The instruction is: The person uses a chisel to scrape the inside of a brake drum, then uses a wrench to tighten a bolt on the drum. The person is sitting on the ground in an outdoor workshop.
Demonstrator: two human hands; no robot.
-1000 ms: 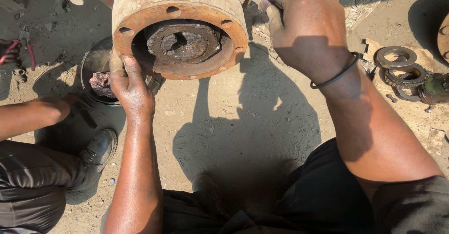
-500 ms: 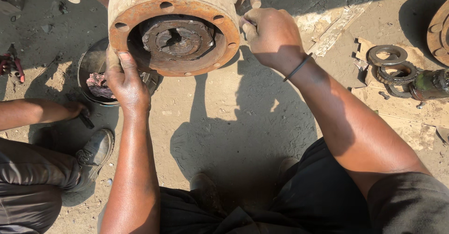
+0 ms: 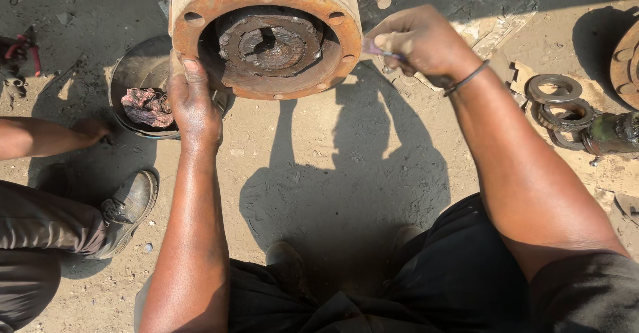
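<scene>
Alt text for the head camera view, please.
A person's left hand grips the rim of a rusty wheel hub on sandy ground, while the right hand holds a thin purple tool beside it. Another person's shoe shows at left.

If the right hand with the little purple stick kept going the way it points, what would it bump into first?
Probably the rusty round metal hub. The right hand points its thin purple tool leftward at the hub's holed rim, just beside it. Depth is hard to judge, so it may slip past.
</scene>
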